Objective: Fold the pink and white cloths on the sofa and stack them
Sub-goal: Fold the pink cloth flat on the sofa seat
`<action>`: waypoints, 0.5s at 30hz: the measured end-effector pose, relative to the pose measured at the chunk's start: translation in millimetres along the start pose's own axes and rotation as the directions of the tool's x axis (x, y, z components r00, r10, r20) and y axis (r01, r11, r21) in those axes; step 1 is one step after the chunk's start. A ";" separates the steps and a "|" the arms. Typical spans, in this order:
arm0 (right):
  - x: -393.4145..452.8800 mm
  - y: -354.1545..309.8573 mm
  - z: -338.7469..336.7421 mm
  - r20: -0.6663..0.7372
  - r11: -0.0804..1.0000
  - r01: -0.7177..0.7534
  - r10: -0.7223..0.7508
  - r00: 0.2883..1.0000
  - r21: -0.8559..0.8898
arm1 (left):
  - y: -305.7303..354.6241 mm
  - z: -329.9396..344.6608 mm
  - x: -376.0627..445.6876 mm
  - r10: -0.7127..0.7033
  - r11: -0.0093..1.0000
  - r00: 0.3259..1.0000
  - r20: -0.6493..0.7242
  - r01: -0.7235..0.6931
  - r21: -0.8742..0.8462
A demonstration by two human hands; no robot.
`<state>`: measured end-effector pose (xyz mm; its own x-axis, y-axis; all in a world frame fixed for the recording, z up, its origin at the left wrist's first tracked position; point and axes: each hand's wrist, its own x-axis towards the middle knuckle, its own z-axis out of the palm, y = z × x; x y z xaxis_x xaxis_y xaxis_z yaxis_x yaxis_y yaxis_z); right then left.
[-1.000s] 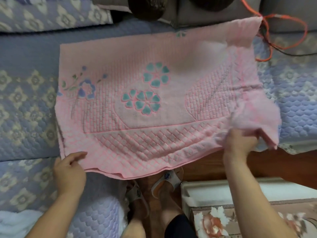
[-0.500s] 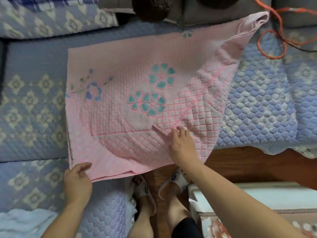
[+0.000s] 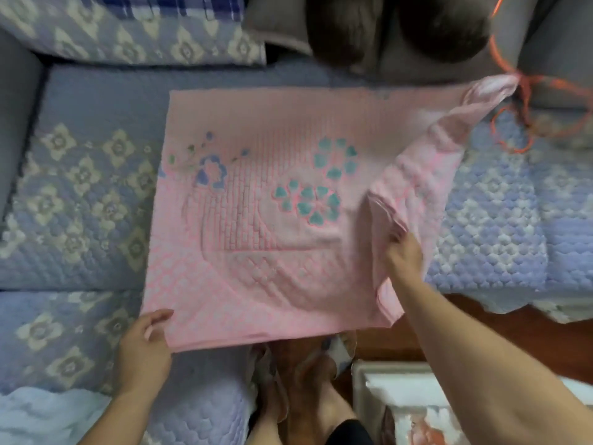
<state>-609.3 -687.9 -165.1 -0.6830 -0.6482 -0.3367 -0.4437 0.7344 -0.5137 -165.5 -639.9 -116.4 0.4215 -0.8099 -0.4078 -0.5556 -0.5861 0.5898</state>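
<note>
The pink cloth (image 3: pixel 288 220) lay spread on the sofa (image 3: pixel 80 203). The left hand (image 3: pixel 142 345) pinched its near left corner; the right hand (image 3: pixel 402 255) gripped the lifted right edge (folded partway over the cloth's middle).

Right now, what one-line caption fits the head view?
Right hand folds the pink cloth's edge inward while the left hand holds its near corner on the sofa.
</note>
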 end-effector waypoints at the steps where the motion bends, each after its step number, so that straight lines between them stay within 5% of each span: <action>1: -9.0 1.3 -32.8 -0.038 0.997 -0.076 0.077 0.996 0.005 | 6.6 -11.6 -1.6 -0.008 0.998 1.000 -0.001 0.008 -0.055; 6: -75.2 11.2 -153.5 -0.087 0.977 -0.166 0.179 0.980 0.133 | 45.9 -72.7 -15.1 -0.019 0.980 0.999 -0.032 0.012 -0.197; 9: -107.7 3.5 -202.7 -0.139 0.735 -0.316 0.484 0.864 0.600 | 70.8 -93.5 -25.7 0.001 0.967 1.000 0.010 0.001 -0.256; 11: -126.4 23.7 -219.4 -0.135 0.641 -0.421 0.636 0.760 0.642 | 79.0 -102.6 -27.1 -0.012 0.959 1.000 -0.027 0.004 -0.285; 15: -160.8 51.6 -211.7 0.078 0.461 -0.412 0.587 0.806 0.786 | 74.2 -118.1 -33.5 -0.070 0.960 0.998 0.006 0.069 -0.270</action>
<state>-645.3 -503.1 29.7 -0.7659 -0.1066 -0.6341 0.5329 0.4467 -0.7187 -136.2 -653.6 23.3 0.4554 -0.7670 -0.4520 -0.3108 -0.6128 0.7266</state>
